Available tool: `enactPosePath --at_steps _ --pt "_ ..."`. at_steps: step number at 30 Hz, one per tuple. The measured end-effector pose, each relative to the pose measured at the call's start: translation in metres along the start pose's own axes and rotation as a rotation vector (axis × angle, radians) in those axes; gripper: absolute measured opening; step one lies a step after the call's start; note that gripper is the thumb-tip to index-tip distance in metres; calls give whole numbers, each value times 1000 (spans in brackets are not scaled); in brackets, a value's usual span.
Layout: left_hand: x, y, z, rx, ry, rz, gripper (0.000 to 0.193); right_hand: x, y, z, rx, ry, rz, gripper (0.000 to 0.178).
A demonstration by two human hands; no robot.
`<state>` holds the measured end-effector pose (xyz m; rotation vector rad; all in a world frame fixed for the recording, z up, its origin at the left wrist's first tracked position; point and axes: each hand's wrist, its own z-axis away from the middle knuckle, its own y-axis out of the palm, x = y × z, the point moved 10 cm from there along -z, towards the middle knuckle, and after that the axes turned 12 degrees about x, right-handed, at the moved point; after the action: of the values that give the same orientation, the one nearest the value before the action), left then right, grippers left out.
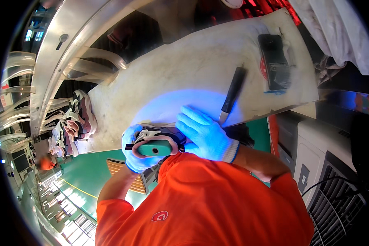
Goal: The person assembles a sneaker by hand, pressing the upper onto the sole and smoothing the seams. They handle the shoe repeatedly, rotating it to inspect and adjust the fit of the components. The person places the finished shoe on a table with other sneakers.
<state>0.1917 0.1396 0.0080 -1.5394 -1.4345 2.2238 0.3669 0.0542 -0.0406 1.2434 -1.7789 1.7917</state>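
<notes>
Blue-gloved, the left hand (136,153) is gripping a teal handheld tool (153,149), its fingers closed around the body, while the right hand (205,135) is lying with fingers spread open over a white and grey shoe (160,133) at the desk's (184,69) near edge. Lying at one o'clock from the shoe is a black-handled knife (232,95), with a dark phone (274,61) farther out. More shoes (76,123) are sitting on a rack at nine o'clock.

head cam | looks steeply down | close over worktable (184,69) | fisheye
</notes>
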Motion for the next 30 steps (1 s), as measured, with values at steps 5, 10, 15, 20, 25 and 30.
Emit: enactPosePath --at_steps 5,10,15,20,25,30 --pt "11 0 4 -16 16 -19 46 -3 -1 -27 142 -82 -48 85" --pt "12 -5 10 -71 52 -72 67 3 5 -14 -68 77 133 89" --pt "15 0 21 -88 116 -234 63 12 -8 -13 -117 45 62 75" --pt "-17 -14 19 -165 164 -292 66 10 -13 -25 -43 64 -41 94" --pt "0 -42 -12 -139 -241 24 115 -35 -5 -34 -372 210 -515 107" --pt "24 -69 -45 -56 -408 -67 107 -29 -68 -4 -663 442 261 93"
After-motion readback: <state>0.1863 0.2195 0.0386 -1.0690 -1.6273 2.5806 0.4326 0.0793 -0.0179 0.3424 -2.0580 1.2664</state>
